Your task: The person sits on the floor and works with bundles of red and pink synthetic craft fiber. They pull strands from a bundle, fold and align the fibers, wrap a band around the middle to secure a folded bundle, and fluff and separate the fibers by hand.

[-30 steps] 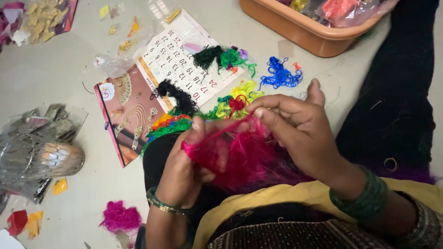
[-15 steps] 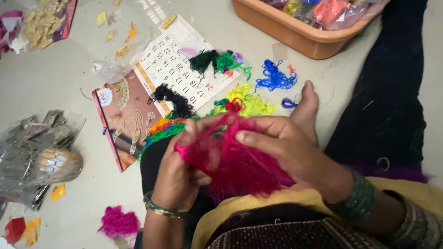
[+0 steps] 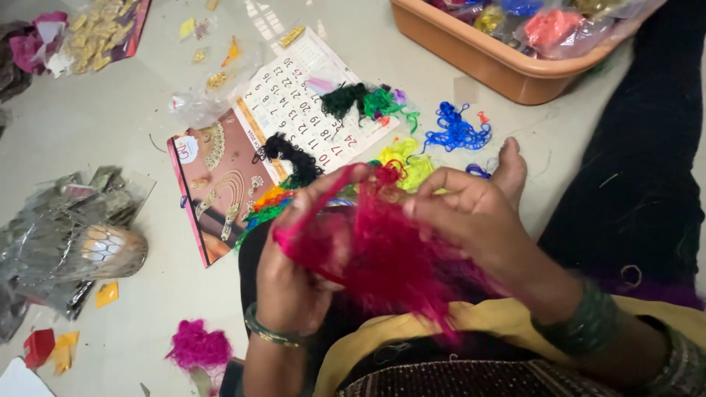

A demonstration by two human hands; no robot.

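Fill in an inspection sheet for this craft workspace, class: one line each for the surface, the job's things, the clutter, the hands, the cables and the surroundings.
Surface: pale floor, strewn with scraps.
Job's things: bunch of magenta fibre, held between both hands over the lap.
Clutter: calendar sheet carrying green-black tufts; blue thread tuft; yellow-green tuft; loose pink tuft; clear bag of silver pieces; red and yellow paper bits.
Hands: left hand grips the fibre's left side; right hand pinches it from the right; bangles on both wrists.
Cables: nothing seen.
Surroundings: orange tub of bagged coloured material at the top right; person's bare foot beside the threads.
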